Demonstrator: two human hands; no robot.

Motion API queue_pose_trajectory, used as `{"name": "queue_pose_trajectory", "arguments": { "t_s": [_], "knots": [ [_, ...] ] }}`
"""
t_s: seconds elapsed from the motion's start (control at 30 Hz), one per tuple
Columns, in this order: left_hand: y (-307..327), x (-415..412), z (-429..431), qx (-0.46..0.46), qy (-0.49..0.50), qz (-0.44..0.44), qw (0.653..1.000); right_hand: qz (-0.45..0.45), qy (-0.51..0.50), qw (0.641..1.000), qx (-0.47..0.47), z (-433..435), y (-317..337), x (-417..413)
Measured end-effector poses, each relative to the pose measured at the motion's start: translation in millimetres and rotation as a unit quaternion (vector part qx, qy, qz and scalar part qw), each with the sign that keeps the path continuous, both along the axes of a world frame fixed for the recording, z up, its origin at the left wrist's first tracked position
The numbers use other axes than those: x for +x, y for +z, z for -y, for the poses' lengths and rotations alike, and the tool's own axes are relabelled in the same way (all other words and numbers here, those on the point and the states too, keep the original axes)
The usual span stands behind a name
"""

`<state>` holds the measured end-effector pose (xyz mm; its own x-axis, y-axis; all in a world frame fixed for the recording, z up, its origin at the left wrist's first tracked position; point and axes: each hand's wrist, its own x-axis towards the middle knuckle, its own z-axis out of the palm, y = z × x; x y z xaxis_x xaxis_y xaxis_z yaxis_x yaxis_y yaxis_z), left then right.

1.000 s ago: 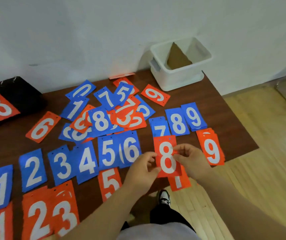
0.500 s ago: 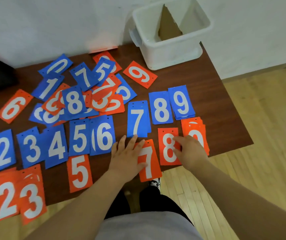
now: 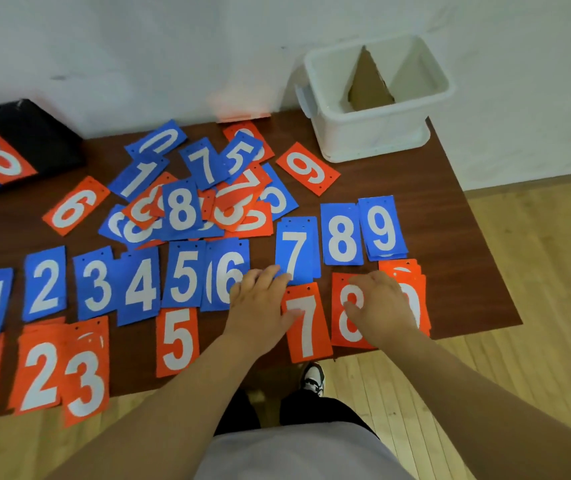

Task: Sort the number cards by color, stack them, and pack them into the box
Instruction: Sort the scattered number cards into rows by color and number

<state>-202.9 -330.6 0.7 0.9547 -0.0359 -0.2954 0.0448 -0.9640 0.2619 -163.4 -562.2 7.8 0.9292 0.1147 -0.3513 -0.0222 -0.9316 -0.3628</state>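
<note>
Blue number cards run in a row from 1 to the blue 9 (image 3: 383,229) across the brown table (image 3: 467,271). A nearer row of orange cards has gaps. My left hand (image 3: 260,308) lies flat with straight fingers between the blue 6 (image 3: 228,275) and the orange 7 (image 3: 306,322), thumb on the 7's left edge. My right hand (image 3: 379,306) rests flat on the orange 8 (image 3: 346,327), covering part of the orange 9 stack (image 3: 415,292). A mixed heap of blue and orange cards (image 3: 204,202) lies further back. The white box (image 3: 374,129) stands at the far right corner.
A black case (image 3: 35,136) with an orange 3 on it sits at the far left by the wall. An orange 9 (image 3: 308,168) lies alone near the box. The table's right and near edges drop to wooden floor; my shoes show below.
One second ago both hands held the orange 8 above the table. It now lies flat beside the orange 7, with both hands resting flat on the cards. The view has shifted.
</note>
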Motion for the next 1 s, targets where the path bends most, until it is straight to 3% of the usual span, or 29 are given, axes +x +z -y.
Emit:
{"name": "queue_pose_trajectory", "arguments": {
  "t_s": [0.27,0.53,0.77,1.0],
  "knots": [
    [29.6,-12.8,-103.9,0.041,0.14,0.014,0.989,0.022,0.075,0.996,0.044,-87.0,41.4,41.3],
    [35.3,-13.7,-222.7,0.035,0.257,0.007,0.966,0.005,0.075,0.995,0.066,-178.9,48.3,66.5],
    [27.2,18.9,-284.6,-0.017,0.273,0.008,0.962,-0.028,0.006,0.996,0.083,-235.9,31.0,94.7],
    [8.8,90.2,-285.2,-0.064,0.193,0.005,0.979,-0.059,-0.09,0.994,0.025,-250.9,10.7,130.0]
  ]
}}
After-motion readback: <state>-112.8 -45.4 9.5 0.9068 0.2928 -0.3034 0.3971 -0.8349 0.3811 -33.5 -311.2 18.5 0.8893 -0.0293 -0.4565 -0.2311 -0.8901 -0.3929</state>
